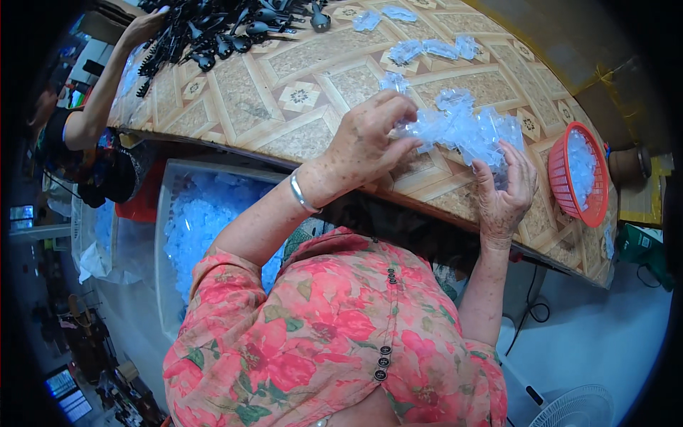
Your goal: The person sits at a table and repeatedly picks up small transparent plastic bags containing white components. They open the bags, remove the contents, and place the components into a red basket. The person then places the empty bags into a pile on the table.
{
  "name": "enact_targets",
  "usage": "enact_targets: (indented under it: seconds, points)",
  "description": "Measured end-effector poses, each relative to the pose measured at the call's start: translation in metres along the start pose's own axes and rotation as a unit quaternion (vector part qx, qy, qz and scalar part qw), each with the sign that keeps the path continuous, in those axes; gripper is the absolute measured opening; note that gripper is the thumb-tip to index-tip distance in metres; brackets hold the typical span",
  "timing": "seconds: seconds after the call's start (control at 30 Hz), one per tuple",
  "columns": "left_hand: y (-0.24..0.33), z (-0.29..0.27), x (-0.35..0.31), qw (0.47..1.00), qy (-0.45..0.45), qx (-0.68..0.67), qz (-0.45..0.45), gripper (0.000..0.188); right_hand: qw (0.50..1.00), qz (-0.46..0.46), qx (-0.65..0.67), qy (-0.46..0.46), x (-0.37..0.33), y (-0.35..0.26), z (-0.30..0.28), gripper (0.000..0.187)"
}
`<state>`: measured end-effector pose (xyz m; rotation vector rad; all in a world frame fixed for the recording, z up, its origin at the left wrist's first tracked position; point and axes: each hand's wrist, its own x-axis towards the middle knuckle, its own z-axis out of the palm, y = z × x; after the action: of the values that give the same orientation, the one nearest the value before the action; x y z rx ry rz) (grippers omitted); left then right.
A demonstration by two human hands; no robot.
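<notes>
A heap of small clear plastic pieces (473,135) lies near the front edge of the patterned table. At its left side, my left hand (366,142) has thumb and fingers closed around the end of a clear piece (407,129). My right hand (509,192) rests against the near right side of the heap, thumb and fingers apart and lightly curved. More of these clear pieces (434,48) sit in small groups farther back. The exact shape of each piece is hard to make out.
A red plastic basket (558,171) of clear pieces stands at the right edge. Black plastic parts (213,32) are heaped far left, where another person's arm (107,92) reaches in. Below the table, a white bin (162,235) holds bluish clear pieces. A fan (580,407) stands lower right.
</notes>
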<state>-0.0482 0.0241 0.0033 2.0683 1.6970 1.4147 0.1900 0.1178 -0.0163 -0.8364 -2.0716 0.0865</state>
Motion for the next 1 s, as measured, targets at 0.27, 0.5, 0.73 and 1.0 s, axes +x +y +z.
enact_targets:
  seconds: [0.27,0.5,0.73,1.0]
  points:
    - [-0.025,0.011,0.021,0.993,0.016,0.115,0.010,0.028,1.000,-0.001,-0.001,-0.004,0.000,0.001,0.001,0.051]
    - [-0.028,0.003,0.025,0.990,0.001,0.143,0.012,0.025,1.000,-0.002,0.009,-0.008,0.000,0.002,0.001,0.052]
    - [-0.040,-0.007,0.050,0.989,0.013,0.146,-0.012,0.029,1.000,0.000,0.016,-0.008,0.001,0.001,0.001,0.052]
    - [-0.098,0.015,0.098,0.954,-0.025,0.281,-0.107,0.044,1.000,-0.003,0.019,-0.011,0.002,0.001,0.001,0.053]
